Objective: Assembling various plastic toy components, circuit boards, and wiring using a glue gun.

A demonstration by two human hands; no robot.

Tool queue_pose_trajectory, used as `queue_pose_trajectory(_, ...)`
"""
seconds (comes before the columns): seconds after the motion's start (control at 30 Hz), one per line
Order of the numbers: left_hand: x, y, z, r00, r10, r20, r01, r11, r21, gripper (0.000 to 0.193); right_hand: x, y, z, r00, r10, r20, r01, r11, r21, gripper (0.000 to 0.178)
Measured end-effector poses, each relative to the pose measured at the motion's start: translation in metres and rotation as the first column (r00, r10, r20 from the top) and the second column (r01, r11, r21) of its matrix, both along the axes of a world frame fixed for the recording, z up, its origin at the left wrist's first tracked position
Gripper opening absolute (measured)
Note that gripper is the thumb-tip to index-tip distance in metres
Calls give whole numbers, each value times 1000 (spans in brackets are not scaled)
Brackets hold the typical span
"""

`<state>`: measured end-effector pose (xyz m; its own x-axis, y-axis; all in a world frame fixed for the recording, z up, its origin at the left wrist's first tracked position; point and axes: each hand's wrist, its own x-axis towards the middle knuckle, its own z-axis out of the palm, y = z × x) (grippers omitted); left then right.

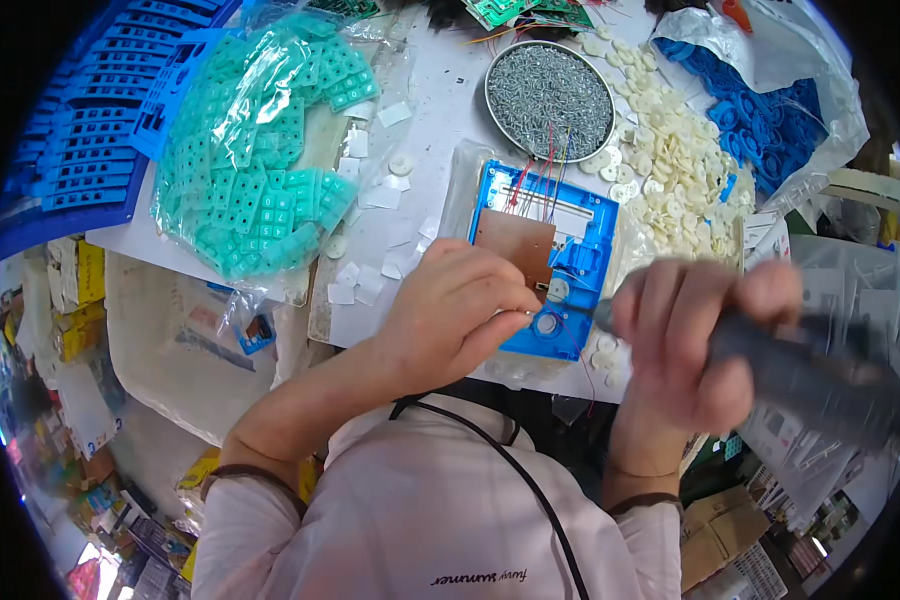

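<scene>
A blue plastic housing lies on the worktable in front of me, with a brown circuit board and thin red and dark wires on it. My left hand is over the housing's near left part, thumb and index finger pinched together. Whatever small thing sits between those fingertips is too small to name. To the right, my right hand grips a dark grey power screwdriver, smeared by motion. The screwdriver's front end points left toward the housing, apart from it.
A round tray of screws stands beyond the housing. White plastic discs spread to its right, near a bag of blue parts. Green rubber keypads fill a clear bag at left, beside stacked blue housings. A pale bin stands below.
</scene>
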<state>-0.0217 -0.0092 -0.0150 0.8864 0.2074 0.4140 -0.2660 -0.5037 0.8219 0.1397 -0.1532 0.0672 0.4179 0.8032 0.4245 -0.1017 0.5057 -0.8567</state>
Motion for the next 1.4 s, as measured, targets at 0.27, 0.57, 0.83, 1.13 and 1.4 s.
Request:
queue_pose_trajectory(0.27,-8,4,-7,998,-8,63,8,1000,0,23,-33,0,4,998,-41,-47,42,999,34,29)
queue_pose_trajectory(0.57,-9,5,-11,989,12,146,-24,996,83,22,-37,4,0,997,-21,-81,23,999,23,30)
queue_pose_trajectory(0.83,6,30,-12,1000,-9,-10,12,950,312,19,-37,-3,-21,980,-179,-86,174,983,-60,33)
queue_pose_trajectory(1.13,15,36,-16,982,-56,-180,136,871,473,17,-50,7,-33,981,-142,-132,128,986,-111,29)
queue_pose_trajectory(1.4,13,37,-19,976,-55,-209,141,894,425,18,-52,20,-49,995,-95,-19,93,993,-75,25)
